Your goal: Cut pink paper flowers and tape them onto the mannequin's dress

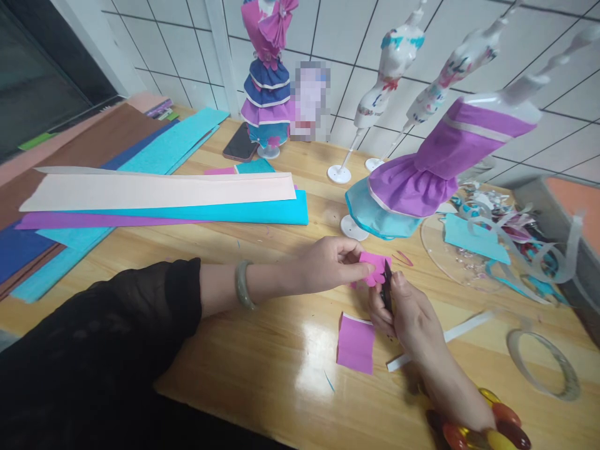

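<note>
My left hand [328, 264] pinches a small piece of pink paper [371, 261] between thumb and fingers. Its lower edge has rounded, petal-like cuts. Dark scissors [386, 289] are gripped in my right hand [411, 312], their blades pointing up at the right side of the pink paper. My fingers partly cover the scissors' handles. On the wooden table just below lies a purple-pink square of paper [356, 344] with a pale top edge.
Rolls of coloured paper [164, 192] lie at the left. Mini mannequins stand along the tiled wall, one in a purple paper dress [435, 150]. A phone [240, 142] rests at the back. Tape [565, 390], a white strip [471, 325] and a plate [434, 244] of scraps are at the right.
</note>
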`<control>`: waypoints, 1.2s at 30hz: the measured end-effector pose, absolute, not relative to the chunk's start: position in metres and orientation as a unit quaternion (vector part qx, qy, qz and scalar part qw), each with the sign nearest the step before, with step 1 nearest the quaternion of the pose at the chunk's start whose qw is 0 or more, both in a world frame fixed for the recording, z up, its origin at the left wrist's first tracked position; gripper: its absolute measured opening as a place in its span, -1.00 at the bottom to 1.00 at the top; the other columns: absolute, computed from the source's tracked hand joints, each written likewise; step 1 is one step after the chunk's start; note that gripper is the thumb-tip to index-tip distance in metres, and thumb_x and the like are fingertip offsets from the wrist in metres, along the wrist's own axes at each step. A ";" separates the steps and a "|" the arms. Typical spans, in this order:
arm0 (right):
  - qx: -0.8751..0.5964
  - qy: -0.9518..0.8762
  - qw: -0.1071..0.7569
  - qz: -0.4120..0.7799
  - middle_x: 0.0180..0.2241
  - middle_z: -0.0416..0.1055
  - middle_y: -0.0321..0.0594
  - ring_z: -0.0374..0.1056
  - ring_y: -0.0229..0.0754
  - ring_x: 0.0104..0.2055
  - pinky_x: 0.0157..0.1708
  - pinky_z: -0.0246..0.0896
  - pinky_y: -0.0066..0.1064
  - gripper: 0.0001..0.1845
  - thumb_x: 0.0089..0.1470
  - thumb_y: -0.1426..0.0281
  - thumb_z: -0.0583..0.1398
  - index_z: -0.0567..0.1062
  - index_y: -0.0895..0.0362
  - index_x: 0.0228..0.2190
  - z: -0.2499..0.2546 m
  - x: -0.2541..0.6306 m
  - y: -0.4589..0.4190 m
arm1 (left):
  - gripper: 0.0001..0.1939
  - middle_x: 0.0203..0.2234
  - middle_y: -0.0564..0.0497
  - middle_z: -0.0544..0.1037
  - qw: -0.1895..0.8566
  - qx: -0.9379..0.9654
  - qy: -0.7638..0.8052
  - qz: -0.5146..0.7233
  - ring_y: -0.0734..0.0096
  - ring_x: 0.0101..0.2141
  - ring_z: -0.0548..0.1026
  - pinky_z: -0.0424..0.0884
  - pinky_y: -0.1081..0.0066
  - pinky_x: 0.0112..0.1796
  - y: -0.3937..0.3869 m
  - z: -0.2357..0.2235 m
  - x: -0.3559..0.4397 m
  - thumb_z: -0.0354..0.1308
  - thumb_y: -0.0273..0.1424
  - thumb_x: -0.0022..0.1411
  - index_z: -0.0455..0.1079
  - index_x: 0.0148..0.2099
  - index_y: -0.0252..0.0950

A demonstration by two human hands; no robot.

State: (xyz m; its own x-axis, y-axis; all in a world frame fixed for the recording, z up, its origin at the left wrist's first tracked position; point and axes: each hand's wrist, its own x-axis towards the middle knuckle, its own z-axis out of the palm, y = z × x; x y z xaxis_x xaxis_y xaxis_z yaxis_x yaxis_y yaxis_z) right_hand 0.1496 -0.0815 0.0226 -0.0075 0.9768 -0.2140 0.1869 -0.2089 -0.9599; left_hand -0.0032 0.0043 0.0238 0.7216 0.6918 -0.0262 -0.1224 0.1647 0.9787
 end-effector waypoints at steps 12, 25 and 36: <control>-0.576 -0.497 0.394 0.516 -0.77 0.03 -0.40 -0.05 -0.37 -0.72 -0.69 -0.12 -0.44 -0.43 0.23 0.06 -0.13 0.20 0.10 -0.68 0.022 0.150 -0.082 | -0.80 -0.43 0.00 0.46 0.699 0.609 0.252 0.277 0.51 -0.40 0.40 0.29 0.46 -0.35 0.005 0.021 -0.006 0.14 -0.30 0.11 0.33 -0.32 -0.37; -0.564 -0.488 0.402 0.531 -0.78 0.02 -0.40 -0.06 -0.37 -0.74 -0.72 -0.16 -0.45 -0.44 0.23 0.07 -0.13 0.20 0.10 -0.68 0.020 0.152 -0.082 | -0.84 -0.45 -0.01 0.47 0.737 0.565 0.244 0.280 0.53 -0.39 0.42 0.32 0.46 -0.32 0.001 0.023 -0.002 0.16 -0.37 0.10 0.32 -0.37 -0.38; -0.575 -0.490 0.395 0.522 -0.78 0.00 -0.40 -0.06 -0.38 -0.74 -0.72 -0.15 -0.46 -0.42 0.22 0.05 -0.14 0.19 0.10 -0.69 0.022 0.150 -0.082 | -0.83 -0.39 -0.04 0.51 0.729 0.583 0.246 0.263 0.52 -0.37 0.44 0.35 0.45 -0.29 0.004 0.022 -0.004 0.15 -0.35 0.11 0.34 -0.33 -0.37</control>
State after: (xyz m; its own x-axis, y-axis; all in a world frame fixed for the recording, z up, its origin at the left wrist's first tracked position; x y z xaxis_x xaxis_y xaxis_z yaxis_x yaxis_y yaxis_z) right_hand 0.1503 -0.0821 0.0220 -0.0253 0.9765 -0.2140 0.1501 -0.2079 -0.9666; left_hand -0.0037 0.0040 0.0216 0.7406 0.6700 -0.0517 -0.0969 0.1826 0.9784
